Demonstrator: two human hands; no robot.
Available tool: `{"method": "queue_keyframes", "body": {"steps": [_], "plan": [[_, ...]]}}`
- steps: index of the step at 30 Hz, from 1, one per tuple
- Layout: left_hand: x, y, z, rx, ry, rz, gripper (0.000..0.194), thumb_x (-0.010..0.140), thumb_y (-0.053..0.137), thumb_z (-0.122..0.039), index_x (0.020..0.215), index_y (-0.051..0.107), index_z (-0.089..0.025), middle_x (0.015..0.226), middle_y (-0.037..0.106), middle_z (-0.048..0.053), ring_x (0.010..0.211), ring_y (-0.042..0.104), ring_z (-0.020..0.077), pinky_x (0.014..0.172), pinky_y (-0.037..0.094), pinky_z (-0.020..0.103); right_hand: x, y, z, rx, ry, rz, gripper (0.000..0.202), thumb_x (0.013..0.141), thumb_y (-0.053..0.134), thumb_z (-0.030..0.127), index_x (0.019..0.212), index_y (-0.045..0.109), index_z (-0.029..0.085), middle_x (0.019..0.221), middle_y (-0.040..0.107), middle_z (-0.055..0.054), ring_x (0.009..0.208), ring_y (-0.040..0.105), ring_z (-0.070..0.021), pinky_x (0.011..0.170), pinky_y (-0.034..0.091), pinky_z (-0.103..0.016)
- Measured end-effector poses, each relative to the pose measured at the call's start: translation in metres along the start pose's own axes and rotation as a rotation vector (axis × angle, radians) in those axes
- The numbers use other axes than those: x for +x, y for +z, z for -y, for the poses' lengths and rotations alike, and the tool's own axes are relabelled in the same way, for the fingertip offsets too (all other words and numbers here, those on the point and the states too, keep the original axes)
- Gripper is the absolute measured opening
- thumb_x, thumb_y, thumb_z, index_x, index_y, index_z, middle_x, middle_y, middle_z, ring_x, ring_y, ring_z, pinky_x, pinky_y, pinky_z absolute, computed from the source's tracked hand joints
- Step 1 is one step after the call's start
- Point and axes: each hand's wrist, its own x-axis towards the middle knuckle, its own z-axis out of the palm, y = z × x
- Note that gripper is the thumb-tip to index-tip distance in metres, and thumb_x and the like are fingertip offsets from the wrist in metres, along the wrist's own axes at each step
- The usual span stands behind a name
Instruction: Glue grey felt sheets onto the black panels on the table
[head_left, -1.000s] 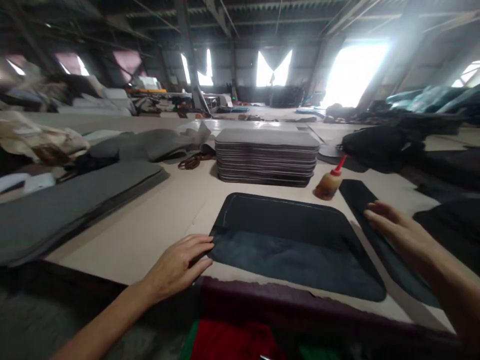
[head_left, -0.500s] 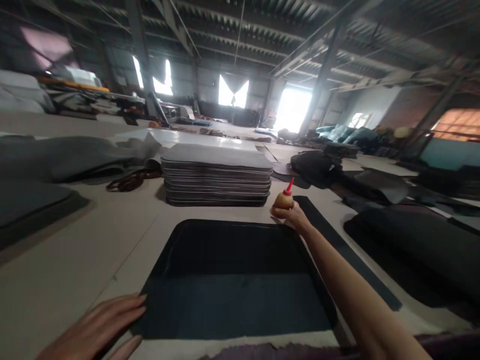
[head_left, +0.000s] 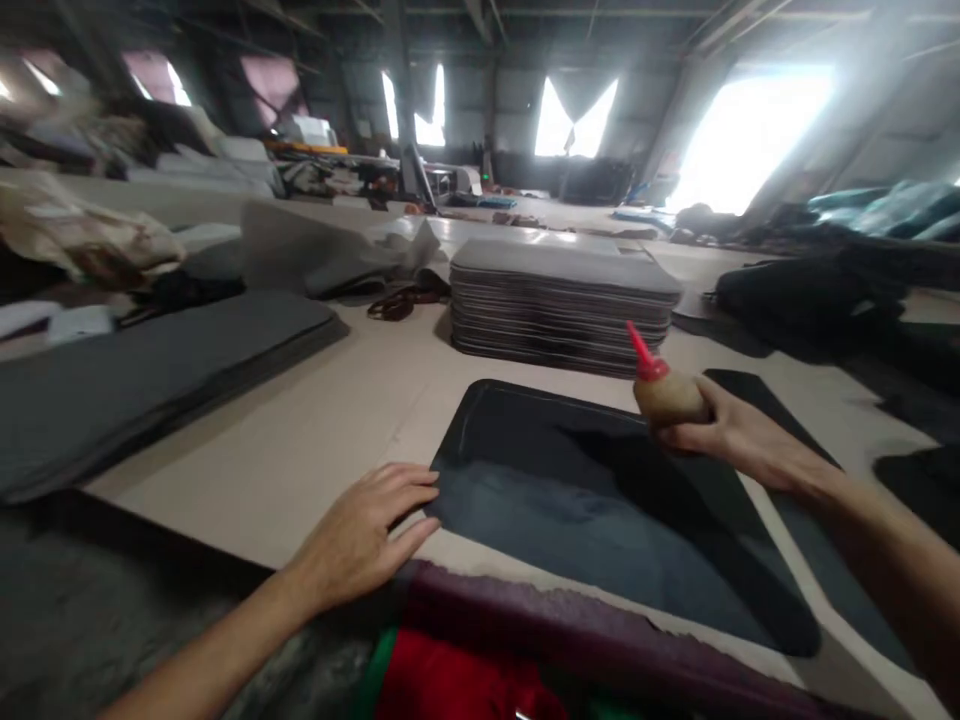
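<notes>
A dark rounded panel (head_left: pixel 600 490) lies flat near the front of the table. My left hand (head_left: pixel 375 525) rests at its left edge, fingers apart and fingertips touching the panel's side, holding nothing. Above the panel's far right part, my right hand (head_left: pixel 712 425) grips a tan squeeze bottle (head_left: pixel 671 398). The bottle's red nozzle (head_left: pixel 641 350) points up and to the left, and a shadow falls on the panel beneath. Behind the panel stands a tall stack of similar thin sheets (head_left: pixel 555 305).
A thick pile of dark sheets (head_left: pixel 172 370) lies on the left. Brown straps (head_left: pixel 401 303) sit left of the stack. At the right are a dark strip (head_left: pixel 832 540) and a black bundle (head_left: pixel 802 300). Purple material (head_left: pixel 570 630) runs along the table's front edge.
The bottle has been lifted off the table in my right hand, brought nearer and tilted leftward. The camera view has turned left. My left hand now shows farther up along the panel's left edge.
</notes>
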Motion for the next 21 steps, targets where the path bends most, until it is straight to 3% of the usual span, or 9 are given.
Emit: {"method": "queue_keyframes", "body": {"steps": [2,4,9,13,21], "plan": [[0.001,0.0,-0.003,-0.019,-0.024,0.0,0.026,0.097,0.054,-0.034,0.118,0.065,-0.021,0.13,0.06,0.01,0.121,0.057,0.025,0.103,0.05,0.042,-0.022,0.008,0.019,-0.045,-0.044,0.105,0.063,0.065,0.077,0.043,0.121,0.055,0.023,0.1,0.069,-0.007,0.084,0.067,-0.0272,0.069,0.052,-0.033],[0.001,0.0,-0.005,-0.027,-0.037,-0.013,0.025,0.097,0.055,-0.033,0.116,0.066,-0.021,0.133,0.058,0.011,0.121,0.056,0.0255,0.102,0.049,0.043,-0.042,0.018,0.036,-0.086,-0.089,0.13,0.065,0.066,0.078,0.048,0.122,0.054,0.025,0.104,0.068,-0.007,0.088,0.066,-0.0279,0.072,0.051,-0.034],[0.0,0.0,-0.005,-0.069,-0.027,-0.034,0.023,0.096,0.057,-0.033,0.113,0.066,-0.02,0.124,0.062,0.011,0.118,0.057,0.0254,0.102,0.049,0.044,-0.07,0.041,0.07,-0.061,-0.16,0.201,0.043,0.077,0.069,0.048,0.111,0.054,0.026,0.084,0.066,0.0,0.068,0.062,-0.0205,0.057,0.047,-0.029],[-0.001,0.001,-0.004,-0.083,-0.025,-0.045,0.021,0.098,0.055,-0.031,0.112,0.065,-0.019,0.122,0.064,0.01,0.116,0.057,0.0241,0.102,0.048,0.043,-0.077,0.058,0.09,0.05,-0.238,0.196,0.037,0.082,0.065,0.045,0.112,0.055,0.026,0.088,0.066,0.001,0.073,0.062,-0.0187,0.063,0.048,-0.029],[-0.002,0.002,-0.001,-0.121,-0.048,-0.067,0.018,0.098,0.055,-0.03,0.108,0.066,-0.02,0.118,0.064,0.009,0.113,0.058,0.0222,0.098,0.049,0.04,-0.072,0.092,0.114,0.022,-0.439,0.125,0.024,0.082,0.064,0.035,0.102,0.059,0.022,0.096,0.061,-0.002,0.084,0.058,-0.0186,0.074,0.045,-0.031]]}}
